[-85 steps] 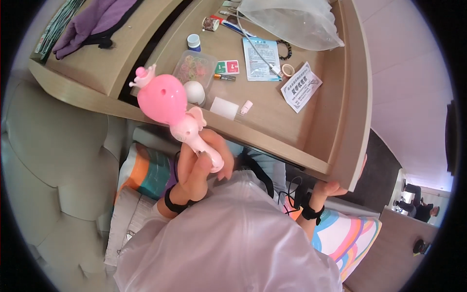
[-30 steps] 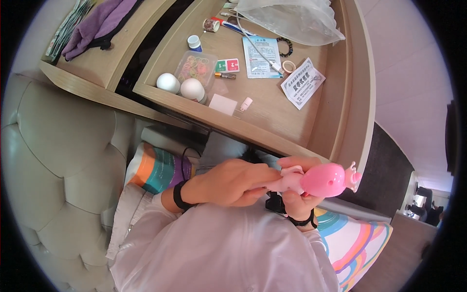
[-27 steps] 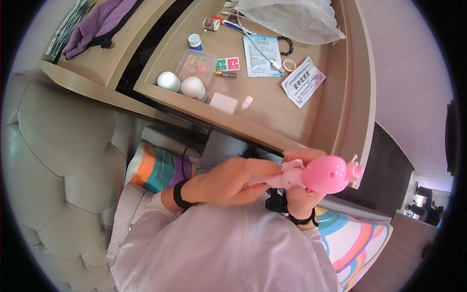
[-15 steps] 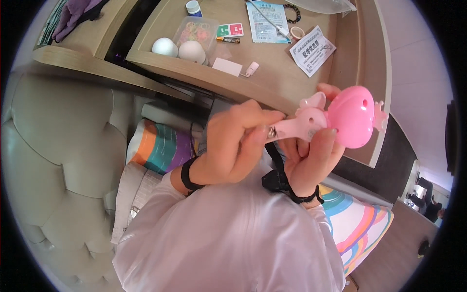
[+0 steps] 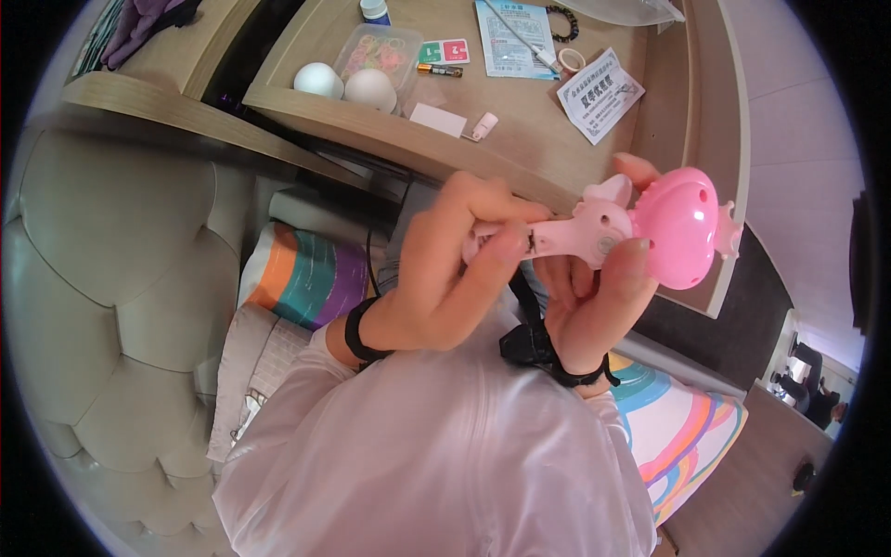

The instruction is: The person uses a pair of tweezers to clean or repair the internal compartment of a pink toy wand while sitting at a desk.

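Note:
A pink plastic toy wand (image 5: 682, 229) with a glossy rounded head and a small pale crown lies across both hands, in front of the open drawer. My right hand (image 5: 599, 311) supports it where the head meets the pale handle, thumb on the near side and fingers behind. At the handle's other end, my left hand (image 5: 441, 265) pinches with thumb and bent index finger. A small metallic part shows at the opening beside the left thumb. More pale pink plastic shows between the left fingers; the thumb hides most of it.
Inside the wooden drawer (image 5: 529, 172) lie two white balls (image 5: 317, 81), a clear box of rubber bands (image 5: 380, 51), a battery (image 5: 439, 70), a white card (image 5: 437, 120), a blue packet (image 5: 510, 56) and a printed paper (image 5: 601, 97). A padded headboard (image 5: 111, 325) stands left.
My left fingers have shifted along the handle end, showing more of the metallic part and pale plastic between them. The wand has moved slightly right and its head has turned a little.

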